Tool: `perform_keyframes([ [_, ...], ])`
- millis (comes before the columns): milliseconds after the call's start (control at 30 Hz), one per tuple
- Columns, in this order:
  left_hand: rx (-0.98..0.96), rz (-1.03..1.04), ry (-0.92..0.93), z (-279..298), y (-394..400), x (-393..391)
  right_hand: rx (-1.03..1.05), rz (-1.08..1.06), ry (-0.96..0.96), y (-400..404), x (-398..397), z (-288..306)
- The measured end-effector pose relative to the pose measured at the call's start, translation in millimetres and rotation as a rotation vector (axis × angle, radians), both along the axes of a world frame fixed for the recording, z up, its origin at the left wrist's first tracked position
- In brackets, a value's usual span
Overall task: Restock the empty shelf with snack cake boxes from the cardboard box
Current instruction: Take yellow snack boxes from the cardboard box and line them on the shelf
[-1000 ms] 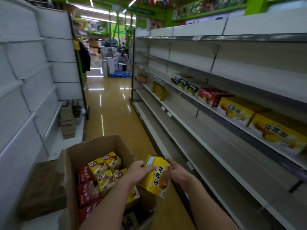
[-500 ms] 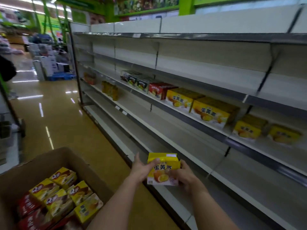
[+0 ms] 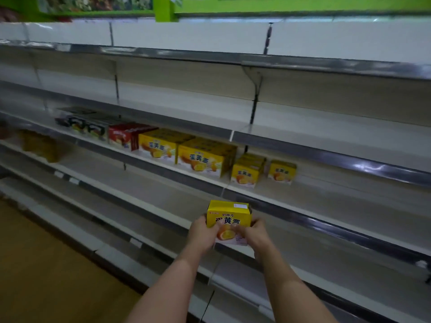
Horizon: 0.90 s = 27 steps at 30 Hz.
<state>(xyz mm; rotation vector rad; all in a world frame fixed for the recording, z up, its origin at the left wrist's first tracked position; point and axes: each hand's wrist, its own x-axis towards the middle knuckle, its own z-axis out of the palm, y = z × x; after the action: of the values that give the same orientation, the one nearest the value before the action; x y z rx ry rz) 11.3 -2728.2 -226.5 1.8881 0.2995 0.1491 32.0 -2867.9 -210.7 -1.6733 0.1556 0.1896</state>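
Since the earlier frame the cardboard box has left view and the yellow snack cake box [image 3: 229, 217] has risen toward the shelf [image 3: 326, 206], gripped upright by left hand [image 3: 202, 234] and right hand [image 3: 253, 235], below two small yellow boxes [image 3: 261, 172].

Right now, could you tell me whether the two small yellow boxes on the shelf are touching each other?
Apart. The head view shows shelf backing between the left small box and the right small box.

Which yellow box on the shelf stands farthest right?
The small yellow box standing alone, right of the small stack. The two large yellow boxes sit further left, by the red box.
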Motion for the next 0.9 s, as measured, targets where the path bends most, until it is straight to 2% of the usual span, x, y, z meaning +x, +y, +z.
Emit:
perform_keyframes([
  [100, 0.068, -0.034, -0.008, 8.6, -30.3, 21.1, -0.052, -0.047, -0.062, -27.4, 16.4, 3.5],
  [200, 0.077, -0.084, -0.012, 15.1, -56.4, 45.0, -0.194, -0.094, -0.133, -49.1, 37.0, 5.4],
  [300, -0.013, -0.095, -0.037, 19.5, -85.1, 65.6, -0.452, -0.137, -0.202, -74.0, 59.4, 0.7],
  [367, -0.062, -0.111, -0.045, 23.4, -102.2, 73.7, -0.522, -0.155, -0.228, -89.3, 67.3, 3.5],
  [667, -0.091, -0.151, -0.132, 25.3, -150.2, 144.9, -0.47, -0.305, -0.186, -135.6, 104.7, 19.6],
  [900, -0.09, -0.183, -0.06, 13.8, -159.7, 199.2, -0.418, -0.286, -0.171, -140.2, 151.1, 10.8],
])
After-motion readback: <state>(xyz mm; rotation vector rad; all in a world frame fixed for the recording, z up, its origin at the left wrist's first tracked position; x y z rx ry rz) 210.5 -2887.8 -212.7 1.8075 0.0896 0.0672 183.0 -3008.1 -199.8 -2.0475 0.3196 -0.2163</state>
